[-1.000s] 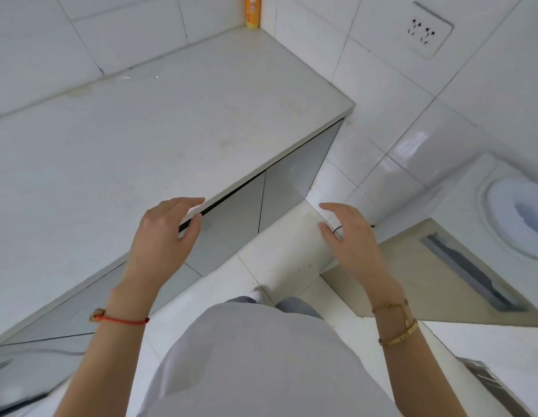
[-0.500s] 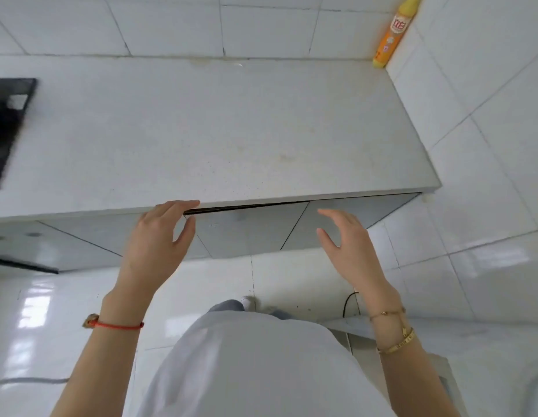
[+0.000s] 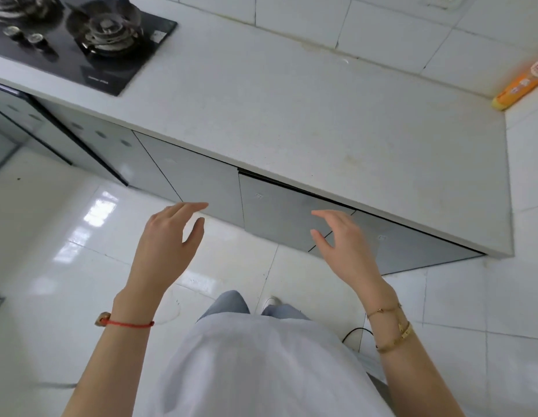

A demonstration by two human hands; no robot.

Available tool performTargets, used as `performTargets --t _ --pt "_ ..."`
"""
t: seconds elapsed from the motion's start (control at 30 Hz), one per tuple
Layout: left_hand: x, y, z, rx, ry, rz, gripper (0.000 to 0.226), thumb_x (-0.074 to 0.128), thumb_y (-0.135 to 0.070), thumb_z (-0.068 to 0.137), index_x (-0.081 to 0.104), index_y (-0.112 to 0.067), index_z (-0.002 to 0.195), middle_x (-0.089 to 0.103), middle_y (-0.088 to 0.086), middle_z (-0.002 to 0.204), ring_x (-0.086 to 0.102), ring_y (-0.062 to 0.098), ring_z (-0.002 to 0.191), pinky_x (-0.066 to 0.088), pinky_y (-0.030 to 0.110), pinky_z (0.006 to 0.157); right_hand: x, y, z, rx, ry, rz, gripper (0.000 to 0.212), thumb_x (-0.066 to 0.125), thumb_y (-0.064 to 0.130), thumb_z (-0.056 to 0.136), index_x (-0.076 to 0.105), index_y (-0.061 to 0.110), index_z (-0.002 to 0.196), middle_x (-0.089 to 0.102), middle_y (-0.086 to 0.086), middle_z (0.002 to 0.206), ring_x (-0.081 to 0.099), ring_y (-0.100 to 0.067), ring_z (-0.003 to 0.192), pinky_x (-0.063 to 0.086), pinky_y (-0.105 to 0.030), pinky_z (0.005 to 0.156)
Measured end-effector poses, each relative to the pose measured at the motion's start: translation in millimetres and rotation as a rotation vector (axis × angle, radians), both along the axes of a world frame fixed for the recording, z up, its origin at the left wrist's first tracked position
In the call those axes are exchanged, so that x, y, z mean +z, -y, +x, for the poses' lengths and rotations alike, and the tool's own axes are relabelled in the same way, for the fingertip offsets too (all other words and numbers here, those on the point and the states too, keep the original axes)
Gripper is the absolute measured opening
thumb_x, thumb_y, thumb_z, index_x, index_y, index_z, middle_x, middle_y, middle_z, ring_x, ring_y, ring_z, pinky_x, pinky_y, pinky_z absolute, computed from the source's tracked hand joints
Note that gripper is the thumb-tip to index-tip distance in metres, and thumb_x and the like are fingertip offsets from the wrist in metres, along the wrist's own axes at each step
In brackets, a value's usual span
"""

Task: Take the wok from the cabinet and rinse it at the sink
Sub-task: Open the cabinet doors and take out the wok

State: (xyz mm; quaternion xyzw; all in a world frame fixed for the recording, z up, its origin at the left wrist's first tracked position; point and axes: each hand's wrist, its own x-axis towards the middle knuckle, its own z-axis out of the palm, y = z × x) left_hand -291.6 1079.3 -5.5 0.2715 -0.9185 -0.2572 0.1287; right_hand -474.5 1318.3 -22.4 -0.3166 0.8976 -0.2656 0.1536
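Observation:
Grey cabinet doors run under a white countertop (image 3: pixel 322 121). One door (image 3: pixel 276 215) stands slightly ajar at its top edge, showing a dark gap. My left hand (image 3: pixel 168 245) hovers in front of the doors, fingers spread, holding nothing. My right hand (image 3: pixel 343 245) hangs open too, just in front of the ajar door, not touching it. No wok and no sink are in view.
A black gas hob (image 3: pixel 81 37) with burners sits on the counter at the far left. A yellow-orange bottle (image 3: pixel 520 85) lies against the wall at the counter's right end. Glossy white floor tiles (image 3: pixel 66 266) spread below. A black cable (image 3: pixel 356 334) trails by my right side.
The view has swung left, bringing the hob into sight. My left hand has come off the counter edge and both hands now hover lower, in front of the cabinet doors.

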Motion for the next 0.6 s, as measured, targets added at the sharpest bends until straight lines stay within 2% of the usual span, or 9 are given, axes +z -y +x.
performTargets --t 0.23,0.6 --pt "-6 19 35 0.020 -0.010 0.000 0.029 0.059 -0.014 0.095 0.065 -0.015 0.124 0.070 0.004 0.118 0.066 0.029 0.092 0.050 0.047 0.093 -4 31 34 0.017 -0.016 -0.029 0.036 0.055 0.022 0.099 0.056 0.014 0.134 0.057 -0.001 0.134 0.046 -0.017 0.130 0.036 -0.033 0.111" --pt "-21 81 71 -0.068 0.009 -0.019 0.028 0.058 -0.014 0.095 0.065 -0.015 0.122 0.071 0.004 0.114 0.065 0.027 0.105 0.050 0.048 0.095 -23 85 94 -0.069 -0.019 -0.041 0.036 0.056 0.020 0.098 0.056 0.012 0.133 0.059 -0.004 0.132 0.049 -0.020 0.127 0.036 -0.030 0.106"
